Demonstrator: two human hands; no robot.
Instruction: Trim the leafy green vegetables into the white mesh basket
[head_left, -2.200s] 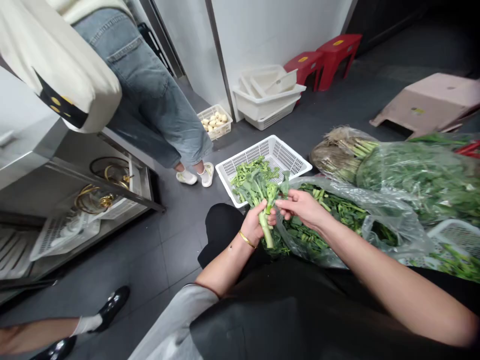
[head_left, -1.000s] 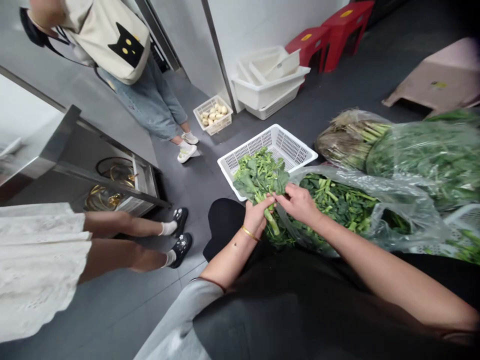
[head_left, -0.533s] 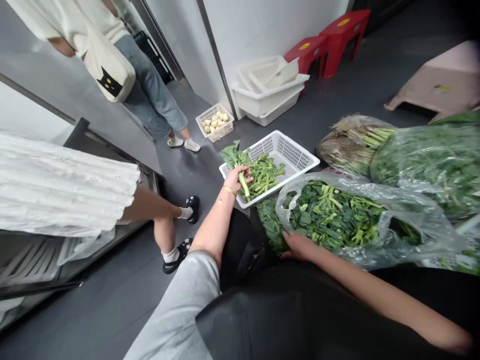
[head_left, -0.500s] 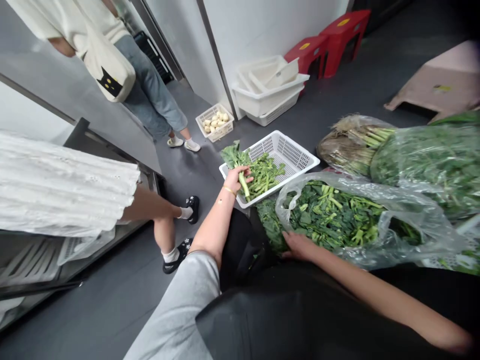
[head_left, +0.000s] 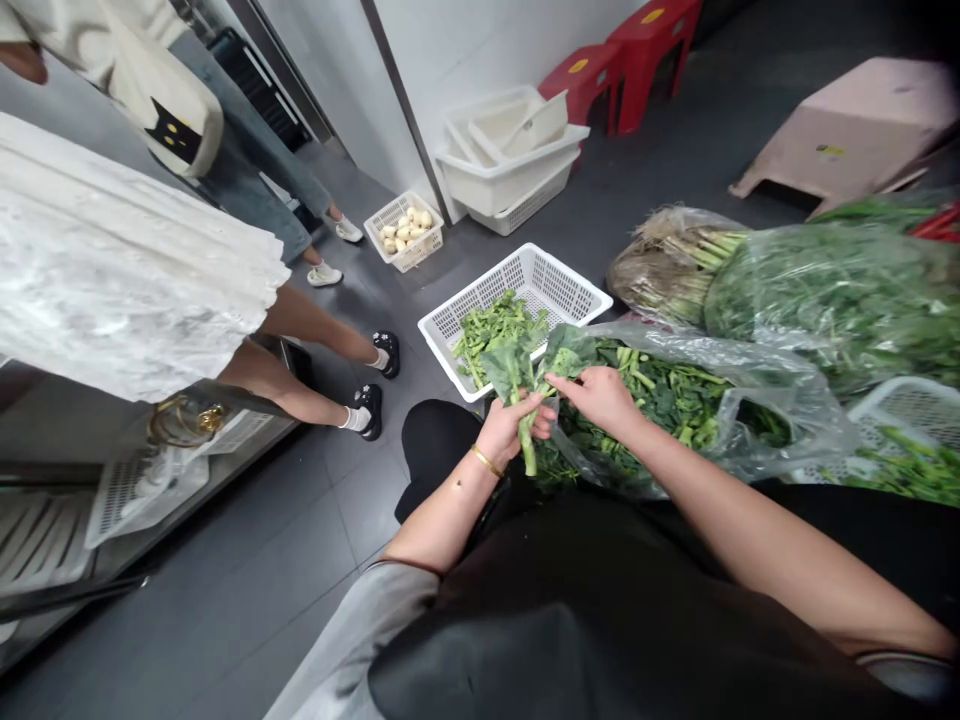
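My left hand [head_left: 510, 428] is closed round a stalk of leafy greens [head_left: 528, 445], its thick pale-green stem pointing down and its leaves upward. My right hand [head_left: 596, 398] pinches a leaf [head_left: 564, 358] at the upper right of that stalk. Just beyond them, a white slotted basket [head_left: 581, 295] holds trimmed green stems [head_left: 491, 330] on its left side. Beneath and beside my right hand, an open clear plastic bag [head_left: 780, 365] is full of dark leafy greens [head_left: 675, 405]. My fingertips partly hide where the leaf joins the stalk.
Bagged greens with roots [head_left: 652, 265] and a larger bag of greens [head_left: 847, 290] lie right. Another basket [head_left: 911, 405] is beside them. Ahead are a basket of pale round vegetables [head_left: 405, 230], stacked white bins [head_left: 510, 165] and stools [head_left: 645, 50]. Two people stand left, one in a white skirt [head_left: 135, 270].
My left hand has drawn the stalk back from the basket toward me. My right hand has risen from the bag's edge to its leaf. The person in the white skirt has shifted.
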